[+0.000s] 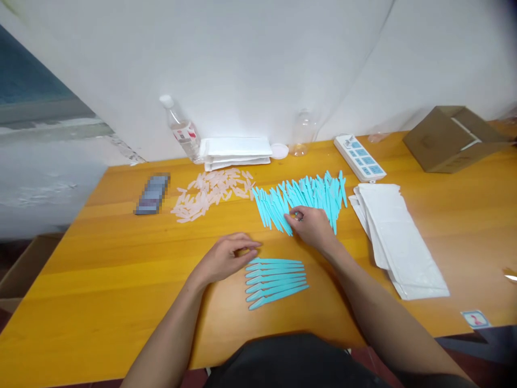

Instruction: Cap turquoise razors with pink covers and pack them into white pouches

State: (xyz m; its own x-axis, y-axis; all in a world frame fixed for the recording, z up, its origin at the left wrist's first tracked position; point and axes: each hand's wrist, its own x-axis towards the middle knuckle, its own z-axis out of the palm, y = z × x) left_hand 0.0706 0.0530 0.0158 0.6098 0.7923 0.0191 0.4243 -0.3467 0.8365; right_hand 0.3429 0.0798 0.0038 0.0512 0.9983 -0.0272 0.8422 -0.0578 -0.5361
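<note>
Slim turquoise eyebrow razors (278,277) lie side by side in a neat row near me, their angled ends to the left. Just above the row's left end is my left hand (226,257), fingers stretched out, thumb and forefinger apart and nothing between them. Farther back spreads a loose pile of the same razors (319,196). At the pile's near edge, my right hand (313,226) has thumb and forefinger pinched at a razor's end. Small pale pink pieces (214,188), like blade caps, are scattered left of the pile.
A phone (152,195) lies far left. Along the wall stand a labelled bottle (184,132), white packets (238,151), a clear jar (302,134) and a power strip (361,158). White sleeves (404,242) lie right, below a cardboard box (444,140). A small card (475,319) is near the front edge.
</note>
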